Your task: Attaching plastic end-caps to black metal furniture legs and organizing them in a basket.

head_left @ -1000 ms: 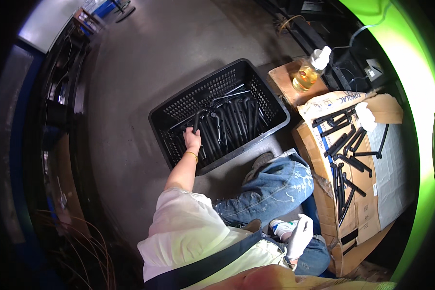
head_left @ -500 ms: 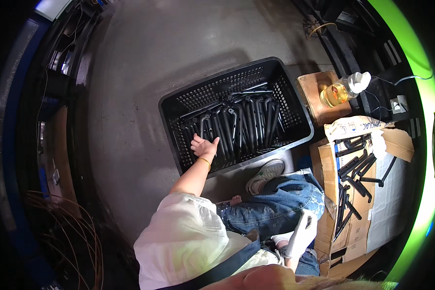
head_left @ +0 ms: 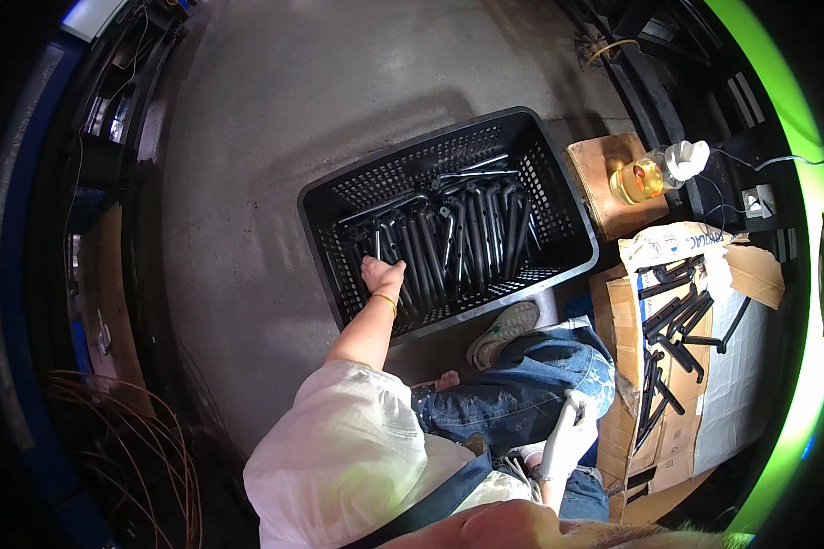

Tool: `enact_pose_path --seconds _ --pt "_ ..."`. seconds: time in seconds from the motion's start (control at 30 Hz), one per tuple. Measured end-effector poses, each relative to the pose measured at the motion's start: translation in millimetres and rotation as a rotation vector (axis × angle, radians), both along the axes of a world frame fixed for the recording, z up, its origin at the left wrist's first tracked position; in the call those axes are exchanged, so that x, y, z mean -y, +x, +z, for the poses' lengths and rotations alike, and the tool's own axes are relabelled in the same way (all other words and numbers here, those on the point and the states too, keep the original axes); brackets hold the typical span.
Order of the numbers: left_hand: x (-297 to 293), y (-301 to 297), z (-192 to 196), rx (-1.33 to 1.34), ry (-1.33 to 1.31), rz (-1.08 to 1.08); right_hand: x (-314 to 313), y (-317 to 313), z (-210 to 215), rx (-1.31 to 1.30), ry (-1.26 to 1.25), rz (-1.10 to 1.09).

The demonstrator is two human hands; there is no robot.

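Note:
A black perforated plastic crate (head_left: 566,273) holds many black bent metal rods (head_left: 481,229), lying side by side. My bare left hand (head_left: 382,274) reaches into its near left part, among the rods. Its fingers curl downward; their tips are hidden, so what they grip cannot be made out. My right hand (head_left: 569,439), in a white glove, rests above my right knee, with its fingertips pinched together. A small dark spot shows between them, too small to name.
To the right, an opened cardboard box (head_left: 673,439) carries loose black bent metal parts (head_left: 677,325). Behind it, a clear bottle (head_left: 639,181) with yellow liquid stands on a brown block (head_left: 604,160). Coiled wires (head_left: 160,430) lie at the left. Dark racks line both sides.
My left hand has shifted slightly left, deeper among the rods, and its spread fingers have curled in. My right hand has moved slightly left, still pinched.

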State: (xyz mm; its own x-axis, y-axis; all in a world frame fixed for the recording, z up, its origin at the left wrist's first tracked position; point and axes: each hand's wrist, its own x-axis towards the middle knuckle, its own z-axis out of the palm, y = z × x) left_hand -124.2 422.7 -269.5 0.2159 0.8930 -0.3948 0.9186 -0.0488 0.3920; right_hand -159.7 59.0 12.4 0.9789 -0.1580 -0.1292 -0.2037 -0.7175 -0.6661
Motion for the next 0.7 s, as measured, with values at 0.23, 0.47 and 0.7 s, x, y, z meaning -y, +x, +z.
enact_pose_path --seconds 0.23,0.47,0.7 --pt "-10.5 0.7 3.5 0.129 -0.101 0.087 -2.1 0.3 -4.3 0.022 0.027 -0.013" --pt "-27.4 58.3 84.2 0.360 -0.054 -0.459 -0.3 0.6 -1.2 0.024 0.019 -0.005" --pt "-92.6 128.2 42.6 -0.183 0.440 -1.119 3.9 -2.7 -11.7 0.030 0.033 -0.020"
